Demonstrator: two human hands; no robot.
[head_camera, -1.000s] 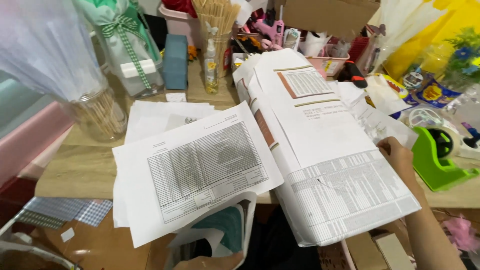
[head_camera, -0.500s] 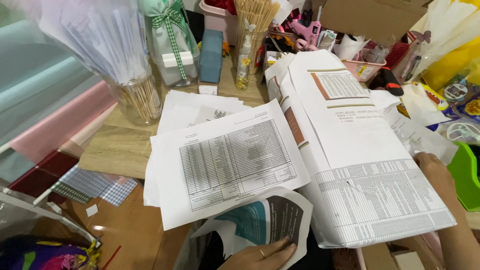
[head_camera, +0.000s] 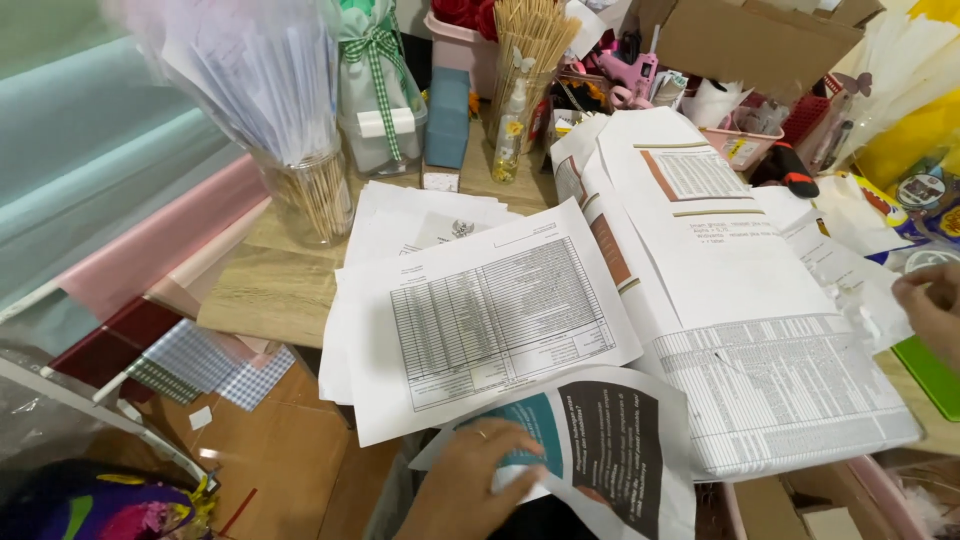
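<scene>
Head view is showing me paperwork half sorted: my left hand (head_camera: 470, 485) is lying flat, fingers spread, on a teal-and-dark printed leaflet (head_camera: 590, 450) at the near bench (head_camera: 270, 290) edge, pressing rather than clamping. My right hand (head_camera: 930, 310) is pinching the edge of a white sheet (head_camera: 850, 270), fingers together. I am judging several table-printed pages (head_camera: 495, 315) and a long folded printout (head_camera: 740, 330) remain loosely overlapped, unstacked.

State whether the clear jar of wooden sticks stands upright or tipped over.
Upright: the jar stands on its base on the wooden table, sticks pointing up.
</scene>
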